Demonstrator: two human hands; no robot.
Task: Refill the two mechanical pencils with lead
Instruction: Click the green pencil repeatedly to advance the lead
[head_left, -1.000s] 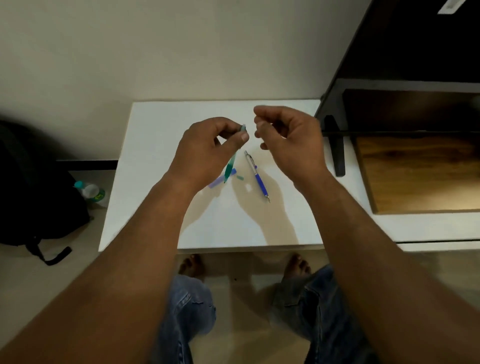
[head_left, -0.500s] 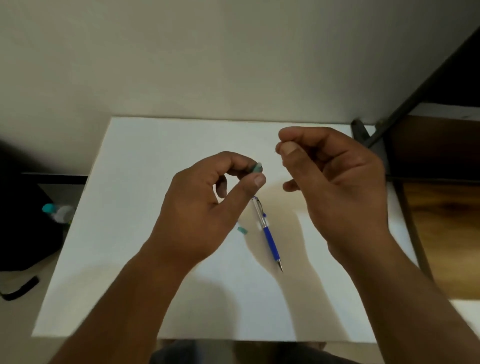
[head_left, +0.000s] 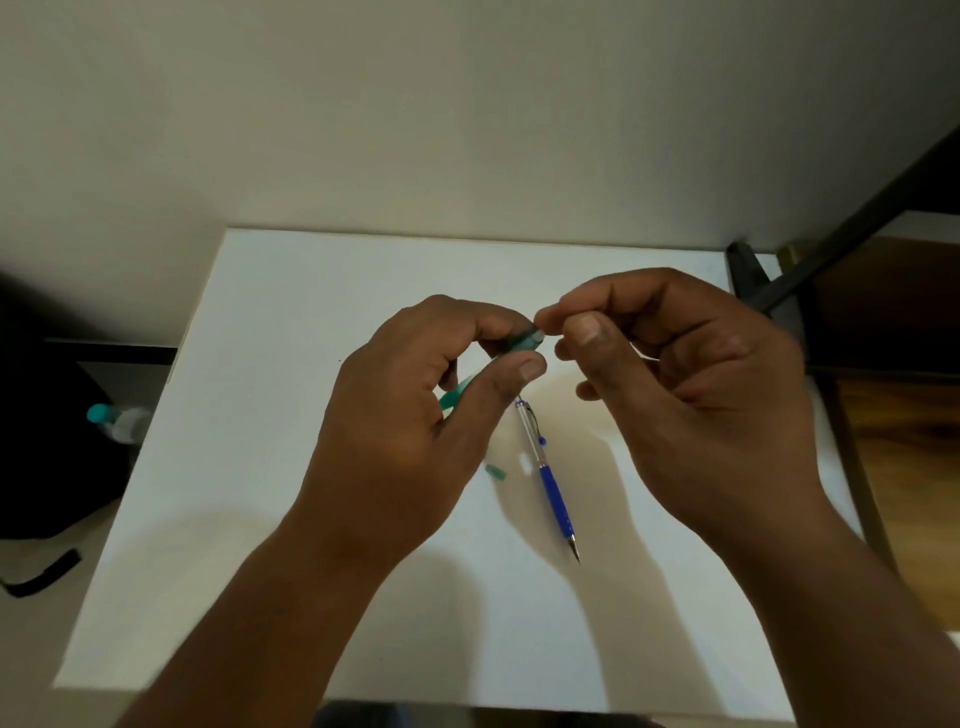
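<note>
My left hand (head_left: 410, 415) grips a green mechanical pencil (head_left: 522, 340) between thumb and fingers, its open top end pointing right; most of its barrel is hidden behind the hand. My right hand (head_left: 691, 395) has thumb and forefinger pinched together right at that top end; whatever they pinch is too thin to see. A blue mechanical pencil (head_left: 550, 480) lies on the white table (head_left: 260, 364) below the hands, tip toward me. A small green cap (head_left: 496, 472) lies on the table just left of the blue pencil.
A black bag (head_left: 47, 441) and a bottle with a teal cap (head_left: 119, 421) sit on the floor left of the table. A dark shelf frame (head_left: 779, 280) and wooden surface (head_left: 904, 415) stand at the right. The wall is close behind the table.
The view has tilted down and closer to the table. My right hand's pinched fingers have moved left until they meet the top of the green pencil in my left hand.
</note>
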